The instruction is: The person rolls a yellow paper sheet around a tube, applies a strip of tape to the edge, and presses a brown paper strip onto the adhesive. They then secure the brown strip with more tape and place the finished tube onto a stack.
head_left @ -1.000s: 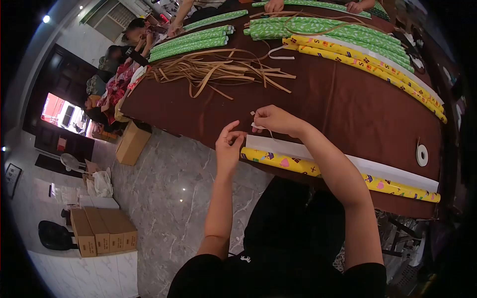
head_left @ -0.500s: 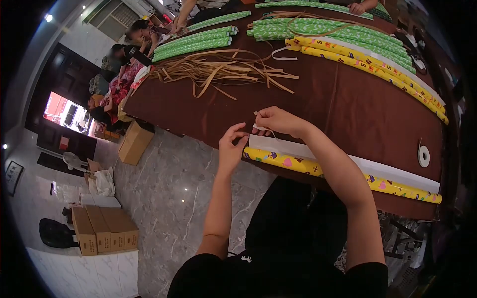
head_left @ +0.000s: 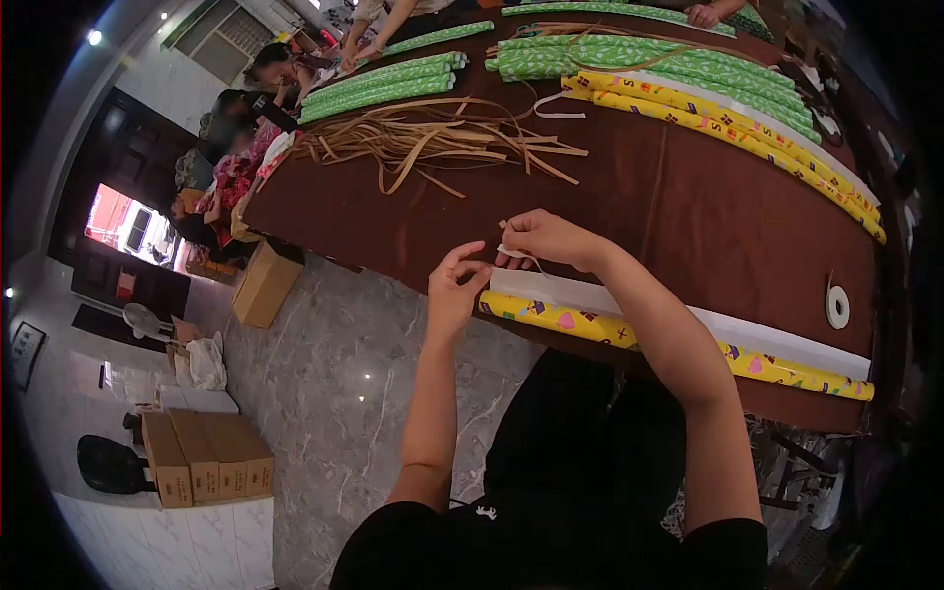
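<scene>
A roll of yellow patterned wrapping paper (head_left: pixel 565 320) lies along the table's near edge, its white underside unrolled behind it. My left hand (head_left: pixel 454 293) is at the paper's left corner, thumb and forefinger curled together at the edge. Just above that corner, my right hand (head_left: pixel 543 239) pinches a thin pale strip of tape (head_left: pixel 509 253); a narrow tan length trails from it over the white paper. The fingertips partly hide the strip.
A white tape roll (head_left: pixel 837 307) lies at the right. Tan strips (head_left: pixel 433 143) are heaped at the back left. Beyond are green patterned rolls (head_left: pixel 649 74) and yellow rolls (head_left: pixel 728 123). Another person's hand (head_left: pixel 703 16) rests at the far edge. Cardboard boxes (head_left: pixel 221 457) stand on the floor.
My hands have barely moved; both keep their places at the paper's left corner. At the far left of the table, another person's hands have shifted along a green roll.
</scene>
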### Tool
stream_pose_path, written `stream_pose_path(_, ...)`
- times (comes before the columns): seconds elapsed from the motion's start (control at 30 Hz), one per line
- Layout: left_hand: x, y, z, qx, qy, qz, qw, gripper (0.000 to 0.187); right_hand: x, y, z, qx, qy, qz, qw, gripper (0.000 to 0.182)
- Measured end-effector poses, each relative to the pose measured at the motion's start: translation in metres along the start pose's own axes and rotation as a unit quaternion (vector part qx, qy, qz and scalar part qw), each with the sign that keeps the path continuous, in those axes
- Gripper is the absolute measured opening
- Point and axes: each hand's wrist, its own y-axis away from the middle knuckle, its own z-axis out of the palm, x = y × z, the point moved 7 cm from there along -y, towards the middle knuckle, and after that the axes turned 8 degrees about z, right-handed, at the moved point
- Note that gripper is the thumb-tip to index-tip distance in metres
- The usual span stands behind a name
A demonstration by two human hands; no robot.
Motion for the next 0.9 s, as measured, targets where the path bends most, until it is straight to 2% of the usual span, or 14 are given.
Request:
stream_pose_path(0.03, -0.003, -0.001, 0.000, 0.000, 0.000, 0.000, 1.000, 0.037, 0.000, 0.000, 0.000, 0.000, 0.000, 0.000, 1.000, 0.021)
stream_pose_path(0.1, -0.002, -0.005, -0.001, -0.006, -0.036, 0.056, 0.998, 0.037, 0.001, -0.001, 0.000, -0.002, -0.003, 0.001, 1.000, 0.022)
stream_pose_path(0.23, -0.010, -0.012, 0.003, -0.002, -0.059, 0.059, 0.997, 0.037, 0.000, 0.000, -0.005, 0.025, -0.006, -0.015, 1.000, 0.023)
stream_pose_path(0.3, -0.008, -0.015, 0.004, 0.002, -0.185, 0.106, 0.977, 0.037, -0.004, -0.001, -0.013, 0.070, -0.018, -0.040, 0.997, 0.022)
stream_pose_path(0.37, -0.005, -0.011, 0.012, -0.010, -0.183, 0.097, 0.978, 0.035, -0.005, -0.001, -0.020, 0.092, -0.036, -0.046, 0.994, 0.020)
stream_pose_path(0.43, 0.034, 0.008, 0.017, 0.124, -0.319, 0.225, 0.912, 0.031, -0.007, 0.001, -0.025, 0.099, -0.060, -0.055, 0.992, 0.019)
stream_pose_path(0.53, 0.072, 0.035, 0.053, 0.050, -0.293, 0.327, 0.897, 0.026, -0.009, 0.003, -0.031, 0.117, -0.065, -0.060, 0.989, 0.018)
stream_pose_path(0.63, 0.088, 0.059, 0.103, -0.130, -0.240, 0.402, 0.874, 0.020, -0.010, 0.001, -0.034, 0.104, -0.098, -0.065, 0.988, 0.017)
stream_pose_path(0.73, 0.089, 0.083, 0.143, -0.174, -0.285, 0.485, 0.808, 0.017, -0.020, 0.012, -0.036, 0.095, -0.116, -0.070, 0.986, 0.015)
stream_pose_path(0.9, 0.091, 0.103, 0.176, -0.185, -0.289, 0.532, 0.774, 0.017, -0.028, 0.019, -0.044, 0.081, -0.140, -0.082, 0.983, 0.013)
